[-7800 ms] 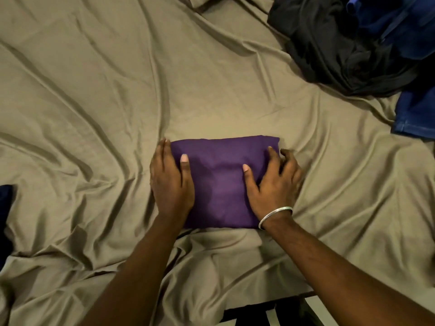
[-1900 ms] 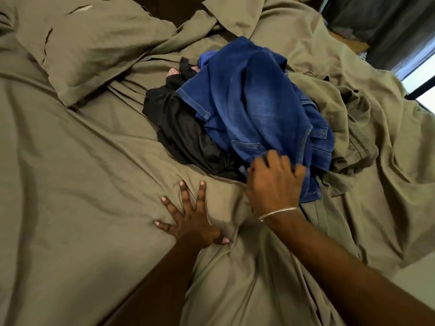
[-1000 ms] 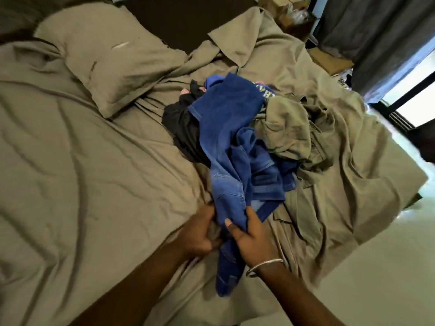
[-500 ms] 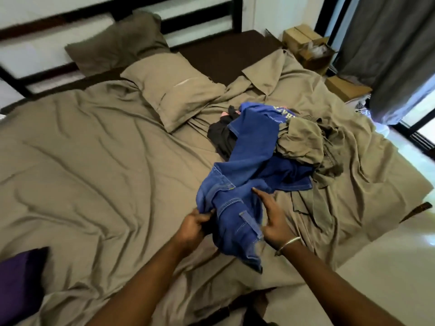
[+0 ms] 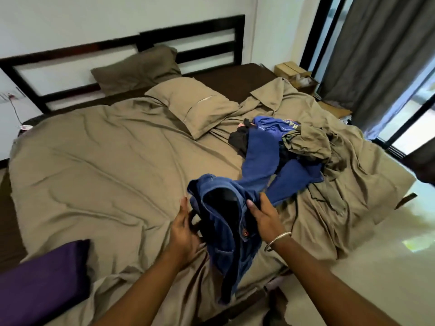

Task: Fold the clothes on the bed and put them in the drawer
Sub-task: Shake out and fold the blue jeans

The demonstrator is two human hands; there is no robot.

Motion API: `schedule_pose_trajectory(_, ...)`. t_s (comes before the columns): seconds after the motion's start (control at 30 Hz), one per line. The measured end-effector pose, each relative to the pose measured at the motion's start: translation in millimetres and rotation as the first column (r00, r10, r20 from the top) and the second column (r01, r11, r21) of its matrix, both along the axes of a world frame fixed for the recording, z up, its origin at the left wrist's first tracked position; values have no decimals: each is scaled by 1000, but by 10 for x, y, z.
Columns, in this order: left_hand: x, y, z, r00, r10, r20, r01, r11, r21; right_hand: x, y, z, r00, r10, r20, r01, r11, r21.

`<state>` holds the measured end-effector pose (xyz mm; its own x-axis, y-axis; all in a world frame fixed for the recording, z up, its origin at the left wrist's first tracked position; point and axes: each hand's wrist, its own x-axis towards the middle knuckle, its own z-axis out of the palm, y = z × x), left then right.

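Note:
Blue jeans (image 5: 235, 208) stretch from the clothes pile toward me, waist end lifted above the bed's near edge. My right hand (image 5: 264, 215) grips the waistband on its right side. My left hand (image 5: 186, 227) holds the waist's left side, fingers partly hidden behind the denim. The legs trail back onto the pile (image 5: 270, 137) of black and blue garments at the right of the bed. A folded purple garment (image 5: 42, 278) lies at the near left corner.
The bed (image 5: 94, 172) is covered with a rumpled khaki sheet. Two pillows (image 5: 193, 104) lie near the dark headboard (image 5: 141, 41). A bunched khaki cover (image 5: 317, 142) lies beside the pile. Cardboard boxes (image 5: 294, 74), grey curtain and bare floor are at the right.
Both hands have pulled the jeans further out of the pile toward me and opened the waist. My view has lifted, showing the headboard and wall.

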<state>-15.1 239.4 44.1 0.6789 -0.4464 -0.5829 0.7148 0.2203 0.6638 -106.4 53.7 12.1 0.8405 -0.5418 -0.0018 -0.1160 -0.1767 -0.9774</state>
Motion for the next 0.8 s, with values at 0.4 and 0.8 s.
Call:
schedule_pose_trajectory(0.4,-247,250,129,385,-398,832,-143,866,480,-105,389,505,996,46,81,-71,937,343)
schedule_pose_trajectory(0.8,9,-471,790,473,-591,653,-135,684,717,-136,190,660,995,-98,-8,90,946,-311)
